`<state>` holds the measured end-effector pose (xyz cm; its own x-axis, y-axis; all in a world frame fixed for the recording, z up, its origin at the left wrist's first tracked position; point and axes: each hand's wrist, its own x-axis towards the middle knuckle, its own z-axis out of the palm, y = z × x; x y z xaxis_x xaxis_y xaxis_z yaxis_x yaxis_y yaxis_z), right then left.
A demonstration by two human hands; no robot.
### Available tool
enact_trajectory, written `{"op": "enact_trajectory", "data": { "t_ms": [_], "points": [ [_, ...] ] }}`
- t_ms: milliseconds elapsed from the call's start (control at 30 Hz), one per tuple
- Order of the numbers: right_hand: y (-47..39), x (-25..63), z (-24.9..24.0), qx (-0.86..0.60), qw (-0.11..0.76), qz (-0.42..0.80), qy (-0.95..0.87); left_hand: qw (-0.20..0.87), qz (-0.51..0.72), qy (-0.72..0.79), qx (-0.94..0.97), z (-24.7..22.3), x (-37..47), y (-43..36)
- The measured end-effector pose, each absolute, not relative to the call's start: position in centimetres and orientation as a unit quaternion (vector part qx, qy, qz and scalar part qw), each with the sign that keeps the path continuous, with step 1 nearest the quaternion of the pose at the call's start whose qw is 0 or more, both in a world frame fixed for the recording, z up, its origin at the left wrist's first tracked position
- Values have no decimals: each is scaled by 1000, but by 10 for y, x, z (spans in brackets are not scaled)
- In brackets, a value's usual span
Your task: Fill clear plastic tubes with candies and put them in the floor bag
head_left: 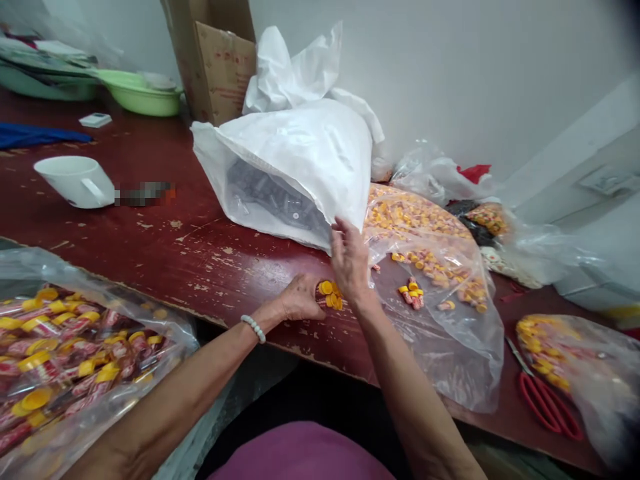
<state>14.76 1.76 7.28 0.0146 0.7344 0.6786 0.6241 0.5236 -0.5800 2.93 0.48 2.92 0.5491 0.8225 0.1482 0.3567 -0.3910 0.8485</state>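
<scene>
My left hand, with a beaded bracelet on its wrist, is closed around a bunch of small yellow-capped tubes just above the table's front part. Their yellow ends face up and to the right. My right hand is at the lower right edge of a white woven sack, fingers loosely extended and overlapping its rim. I cannot make out anything in that hand. The sack lies on its side with its mouth gaping; inside are many clear, greyish small plastic pieces.
Loose yellow-capped tubes lie on a clear plastic bag at right, beside red-handled scissors. An open bag of larger yellow-capped tubes is front left. A white mug, green basin and cardboard box stand behind.
</scene>
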Motion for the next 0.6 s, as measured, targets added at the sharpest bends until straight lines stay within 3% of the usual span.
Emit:
{"op": "enact_trajectory", "data": {
  "t_ms": [133,267,333,500,600],
  "points": [
    [11,143,74,-464,491,96,-731,423,263,418,760,42,45,-19],
    [2,169,86,-499,550,236,-626,598,288,429,612,40,46,-31],
    [-11,186,92,-491,532,257,-641,657,313,410,550,38,41,-33],
    [-61,194,70,-408,347,145,-832,722,363,331,487,29,40,-39],
    [-79,181,42,-409,321,68,-852,739,379,342,440,23,47,-49]
  ]
}}
